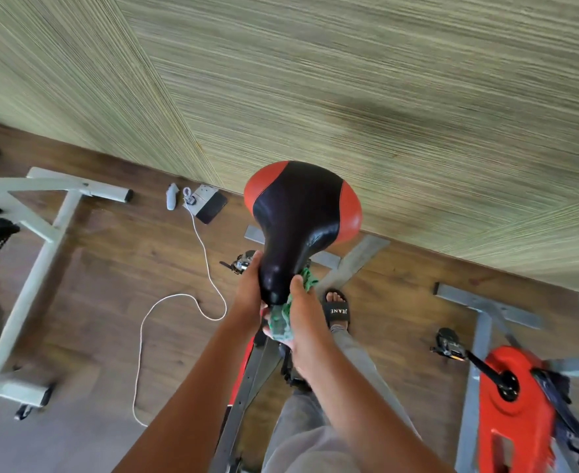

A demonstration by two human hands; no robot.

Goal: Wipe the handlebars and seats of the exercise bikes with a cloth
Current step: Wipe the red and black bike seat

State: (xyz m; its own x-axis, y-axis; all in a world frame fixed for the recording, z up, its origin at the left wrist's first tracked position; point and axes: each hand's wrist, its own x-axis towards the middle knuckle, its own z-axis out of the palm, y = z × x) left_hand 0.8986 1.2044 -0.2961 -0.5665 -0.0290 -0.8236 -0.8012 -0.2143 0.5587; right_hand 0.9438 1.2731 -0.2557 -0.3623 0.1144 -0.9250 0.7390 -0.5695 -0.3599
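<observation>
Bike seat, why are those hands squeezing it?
A person is wiping an exercise bike's black and red seat. The left hand grips the seat's narrow nose, and the right hand holds a green cloth against the nose's other side. A red bike stands to the right, a white-framed bike to the left.

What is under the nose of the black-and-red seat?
A green cloth is bunched under the seat nose, held by the right hand; the left hand grips the other side. Hands and cloth hide the mount.
</observation>
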